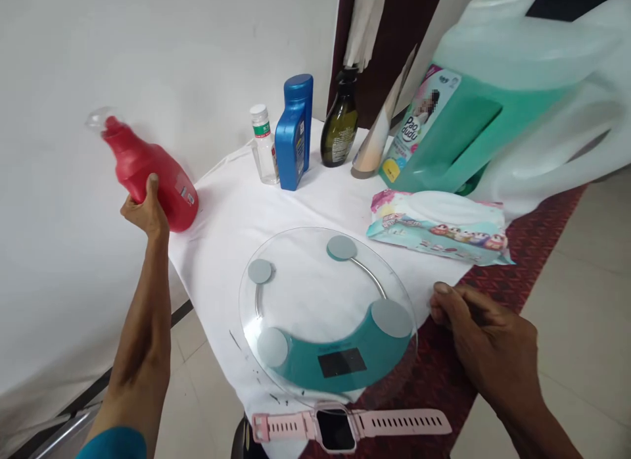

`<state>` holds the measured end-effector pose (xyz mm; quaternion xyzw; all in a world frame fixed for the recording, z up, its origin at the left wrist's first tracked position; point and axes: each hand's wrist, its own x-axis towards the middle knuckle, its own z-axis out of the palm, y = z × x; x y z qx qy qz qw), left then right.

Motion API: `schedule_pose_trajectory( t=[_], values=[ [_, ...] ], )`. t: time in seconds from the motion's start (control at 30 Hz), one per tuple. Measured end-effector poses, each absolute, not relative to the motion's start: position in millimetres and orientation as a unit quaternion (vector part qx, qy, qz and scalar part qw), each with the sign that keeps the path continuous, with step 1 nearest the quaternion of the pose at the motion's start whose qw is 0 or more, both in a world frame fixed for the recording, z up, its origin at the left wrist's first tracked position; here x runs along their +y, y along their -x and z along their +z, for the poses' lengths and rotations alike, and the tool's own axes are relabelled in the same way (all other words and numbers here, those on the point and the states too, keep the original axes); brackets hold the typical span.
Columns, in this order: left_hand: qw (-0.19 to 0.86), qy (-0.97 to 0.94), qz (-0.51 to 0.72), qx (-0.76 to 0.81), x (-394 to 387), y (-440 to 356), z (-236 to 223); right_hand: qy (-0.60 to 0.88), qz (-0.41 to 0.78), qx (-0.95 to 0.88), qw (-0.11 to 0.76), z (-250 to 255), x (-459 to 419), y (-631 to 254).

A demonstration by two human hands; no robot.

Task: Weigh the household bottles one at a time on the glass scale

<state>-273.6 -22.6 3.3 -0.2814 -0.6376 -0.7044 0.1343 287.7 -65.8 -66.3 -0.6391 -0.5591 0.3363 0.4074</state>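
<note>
smooth plastic red bottle (pixel 165 176), glossy glass-like scale (pixel 325 349) with 4 matt discs (pixel 391 318), creased cloth (pixel 210 268)

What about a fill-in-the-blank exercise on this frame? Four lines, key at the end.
1. The held bottle, gripped by the left hand, is ____ in colour.
2. The round glass scale has ____ round grey discs on it.
3. Between the small clear bottle and the dark pump bottle stands a ____ bottle.
4. The watch strap is ____ in colour.

Missing words: red; four; blue; pink.
</note>
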Motion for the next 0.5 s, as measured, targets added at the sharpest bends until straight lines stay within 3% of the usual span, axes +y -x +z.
schedule_pose_trajectory(
  t=[0.33, 0.5],
  values=[
    [0.181, 0.292, -0.668, -0.660, -3, 292, 5, 0.637, 0.316, -0.583, 0.392, -65, -65, -285],
    [0.144, 0.280, -0.653, -0.689, -7, 301, 6, 0.621, 0.323, -0.585, 0.409, -70, -65, -288]
  ],
)
